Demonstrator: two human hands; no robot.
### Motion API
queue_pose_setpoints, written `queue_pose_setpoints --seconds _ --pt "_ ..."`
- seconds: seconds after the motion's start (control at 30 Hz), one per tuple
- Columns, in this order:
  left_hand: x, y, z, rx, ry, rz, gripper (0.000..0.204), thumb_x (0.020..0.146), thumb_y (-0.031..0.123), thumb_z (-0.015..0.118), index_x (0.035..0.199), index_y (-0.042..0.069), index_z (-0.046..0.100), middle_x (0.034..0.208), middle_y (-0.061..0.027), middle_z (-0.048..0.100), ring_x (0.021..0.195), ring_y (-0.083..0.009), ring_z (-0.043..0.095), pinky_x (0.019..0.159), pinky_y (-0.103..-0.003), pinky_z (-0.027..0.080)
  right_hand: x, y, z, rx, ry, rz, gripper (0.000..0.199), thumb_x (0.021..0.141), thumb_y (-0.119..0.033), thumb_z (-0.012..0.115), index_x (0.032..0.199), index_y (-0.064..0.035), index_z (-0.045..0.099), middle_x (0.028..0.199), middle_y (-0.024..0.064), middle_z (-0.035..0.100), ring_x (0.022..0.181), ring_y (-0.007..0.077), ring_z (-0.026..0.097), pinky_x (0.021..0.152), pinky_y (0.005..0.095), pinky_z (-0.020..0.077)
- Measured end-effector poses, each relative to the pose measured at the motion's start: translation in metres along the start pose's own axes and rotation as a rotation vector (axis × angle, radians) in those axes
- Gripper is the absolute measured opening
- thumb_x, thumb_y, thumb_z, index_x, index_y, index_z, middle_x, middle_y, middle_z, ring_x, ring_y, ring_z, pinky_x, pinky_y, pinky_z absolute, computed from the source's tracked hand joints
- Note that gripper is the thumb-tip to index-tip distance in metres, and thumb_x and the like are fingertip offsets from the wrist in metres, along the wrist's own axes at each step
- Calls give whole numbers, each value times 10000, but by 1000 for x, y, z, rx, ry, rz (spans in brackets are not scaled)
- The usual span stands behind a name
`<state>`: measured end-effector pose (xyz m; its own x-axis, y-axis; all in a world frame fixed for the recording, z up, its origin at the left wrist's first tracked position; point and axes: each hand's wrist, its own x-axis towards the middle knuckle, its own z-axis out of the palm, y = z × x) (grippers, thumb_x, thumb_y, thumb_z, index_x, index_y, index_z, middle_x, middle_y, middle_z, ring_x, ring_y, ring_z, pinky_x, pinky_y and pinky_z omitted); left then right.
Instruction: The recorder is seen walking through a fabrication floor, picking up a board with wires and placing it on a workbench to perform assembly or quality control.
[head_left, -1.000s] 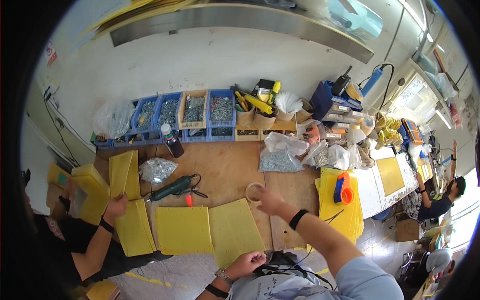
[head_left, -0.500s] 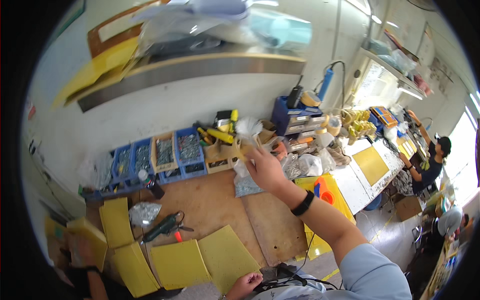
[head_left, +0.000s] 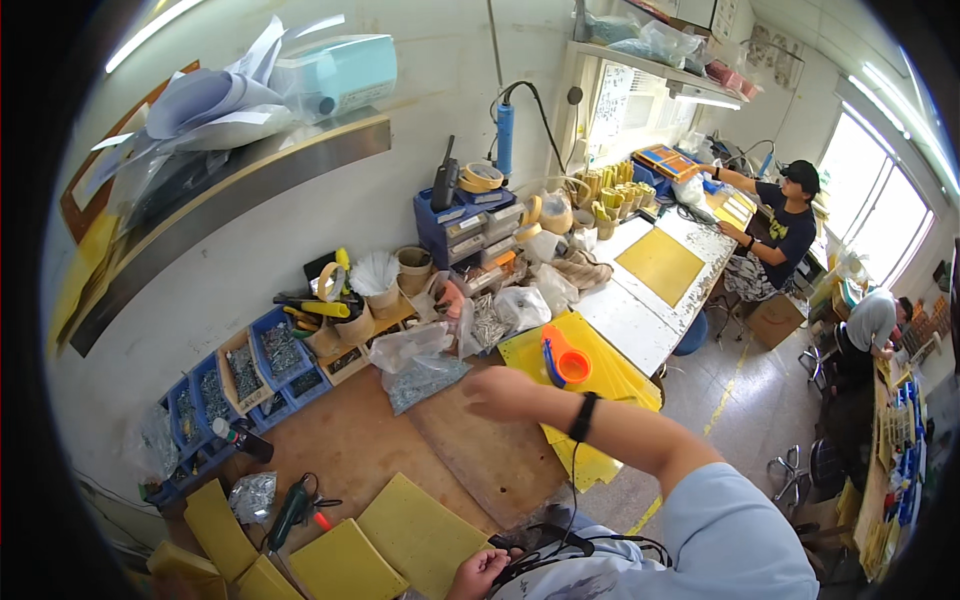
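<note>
My right hand (head_left: 500,393) is blurred above the brown wooden bench (head_left: 370,430), just right of a clear bag of small metal parts (head_left: 420,378). Its fingers point left, and motion smear hides whether anything is in them. A black band circles that wrist. My left hand (head_left: 478,576) is low, close to my body, at the corner of a yellow board (head_left: 425,525). Its fingers are curled in, and anything inside them is hidden. More yellow boards (head_left: 345,562) lie to the left, near a dark green corded power tool (head_left: 290,512) and a small silvery bag (head_left: 252,497).
Blue bins of screws (head_left: 280,350) line the wall beside a dark bottle (head_left: 243,440). Behind are pots of tools (head_left: 350,320) and a blue drawer unit (head_left: 465,230). An orange tape-like ring (head_left: 572,366) rests on yellow sheets (head_left: 620,375). A co-worker (head_left: 775,235) works farther right.
The view has turned right. My right hand has come back from the tool pots to above the bench. The other person's hand at the far left has mostly gone from view.
</note>
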<state>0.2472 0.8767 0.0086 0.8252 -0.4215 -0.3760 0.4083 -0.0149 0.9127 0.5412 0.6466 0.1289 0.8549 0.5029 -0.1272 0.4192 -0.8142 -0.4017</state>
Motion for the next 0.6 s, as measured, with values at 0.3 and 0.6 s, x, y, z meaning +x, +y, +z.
queue_pose_setpoints --seconds 0.3,0.6 --pt "48 4 39 50 -172 -90 248 991 201 615 1111 -13 651 990 -70 697 933 -144 638 849 -292 512 -117 146 11 22 8 487 628 860 -512 692 1259 -58 523 1193 179 636 1107 364 616 927 461 493" --pt "86 13 90 260 -50 -89 256 977 194 616 1126 -11 650 983 -64 697 930 -134 635 848 -292 510 -103 174 -26 10 59 275 266 826 -314 640 888 -58 679 905 151 692 883 345 673 765 472 537"
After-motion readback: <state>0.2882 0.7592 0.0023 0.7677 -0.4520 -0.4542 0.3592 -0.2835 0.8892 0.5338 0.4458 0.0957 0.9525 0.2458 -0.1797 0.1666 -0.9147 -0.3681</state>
